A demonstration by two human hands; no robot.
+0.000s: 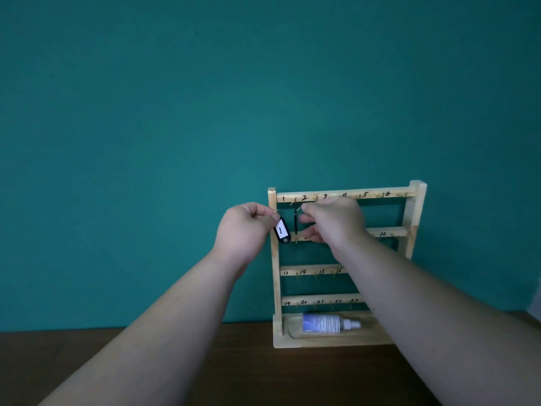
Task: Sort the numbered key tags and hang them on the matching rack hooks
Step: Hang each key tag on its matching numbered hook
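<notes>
Left grip pinches tag 1 by its ring, right grip an edge-on tag likewise, both at eleven o'clock on the rack, neither plainly hooked; elsewhere it looks bare, so nearly everything remains.

Both bare arms reach forward and up, close together at the hands. The left forearm rises from the lower left, the right forearm from the lower right. The left hand shows its back, thumb and forefinger pinching the ring of a tag while the other fingers curl in. The right hand is level with it, just beside but not touching. Its thumb and forefinger nip the ring of a second tag — the lower fingers hang loosely bent beneath.
</notes>
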